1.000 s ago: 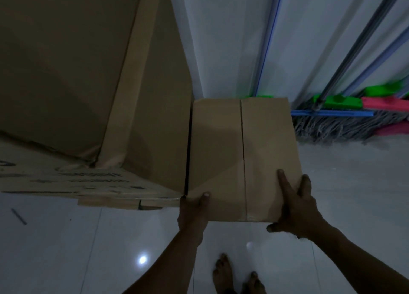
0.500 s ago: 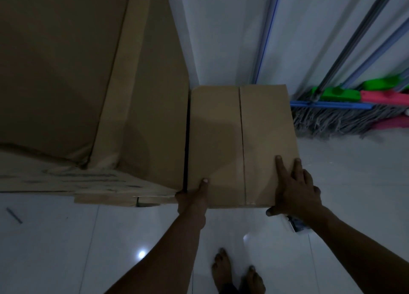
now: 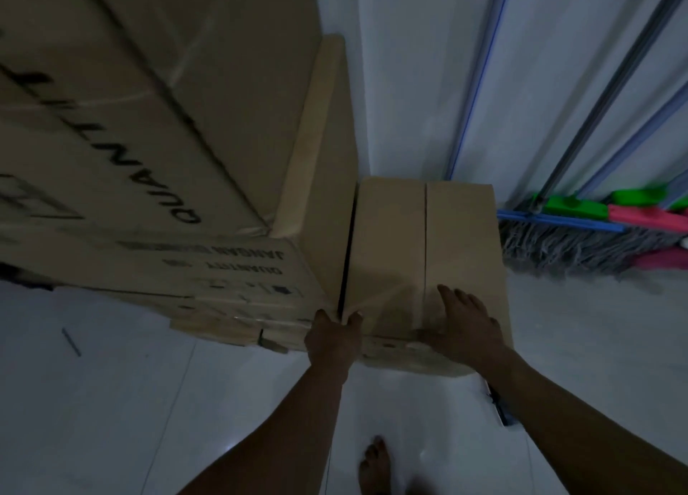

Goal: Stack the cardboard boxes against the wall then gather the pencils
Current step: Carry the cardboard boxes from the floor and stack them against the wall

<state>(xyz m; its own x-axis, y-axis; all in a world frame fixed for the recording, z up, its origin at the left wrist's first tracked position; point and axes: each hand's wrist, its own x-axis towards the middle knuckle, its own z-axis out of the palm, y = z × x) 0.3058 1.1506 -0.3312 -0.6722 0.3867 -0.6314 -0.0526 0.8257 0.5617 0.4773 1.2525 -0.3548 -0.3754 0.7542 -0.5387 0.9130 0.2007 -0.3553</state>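
A small brown cardboard box point(image 3: 458, 234) stands against the white wall, its top flaps closed with a seam down the middle. To its left rises a tall stack of large printed cardboard boxes point(image 3: 178, 167), almost touching it. My left hand point(image 3: 333, 336) grips the small box's near left corner, thumb on top. My right hand point(image 3: 465, 325) lies flat on the top near the front edge, fingers spread. A dark pencil point(image 3: 70, 342) lies on the floor at the far left.
Several mops and brooms point(image 3: 588, 230) with green, pink and blue heads lean on the wall right of the small box. A small flat dark object point(image 3: 499, 407) lies on the white tiled floor under my right forearm. My bare foot point(image 3: 374, 465) is below.
My right hand has slid from the small box's right front corner onto its top. The view has shifted, so more of the tall stack shows. The box stays by the wall.
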